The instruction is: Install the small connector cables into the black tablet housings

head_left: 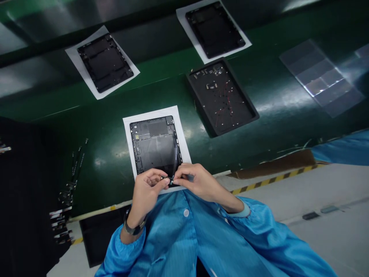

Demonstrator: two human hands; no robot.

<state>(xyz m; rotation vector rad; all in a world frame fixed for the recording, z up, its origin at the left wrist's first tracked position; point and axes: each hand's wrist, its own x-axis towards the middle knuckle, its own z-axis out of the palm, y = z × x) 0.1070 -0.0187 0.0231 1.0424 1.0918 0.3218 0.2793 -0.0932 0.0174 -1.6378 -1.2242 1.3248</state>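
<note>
- Pinches the near end of a thin black cable (175, 161) with both grips: fingertips of the left grip (147, 190) and the right grip (198, 182) pressed together on it, thumbs and forefingers meeting.
- Works at the near edge of an open tablet housing (155, 148), which lies just beyond the grips, flat on a white sheet (152, 115) on the green bench (109, 127).
- Looks partway through, judging by the lie of things: shows the cable already laid up the housing's side away from the right grip, with its near end raised between the fingertips and apparently not yet seated. Too small to tell whether any connector is mated.
- Shows the housing as dark grey and rectangular, back open, with flat inner panels, small fittings round the rim, and no screen in sight.
- Takes in, farther beyond the grips, a black tray (239, 111) of small parts and red wires, plus a second housing (105, 63) and a third housing (215, 29), each on its own sheet.
- Catches spare black cables (73, 169) well left of the left grip, and striped edge tape (276, 179) and clear film (319, 77) off to the right.
</note>
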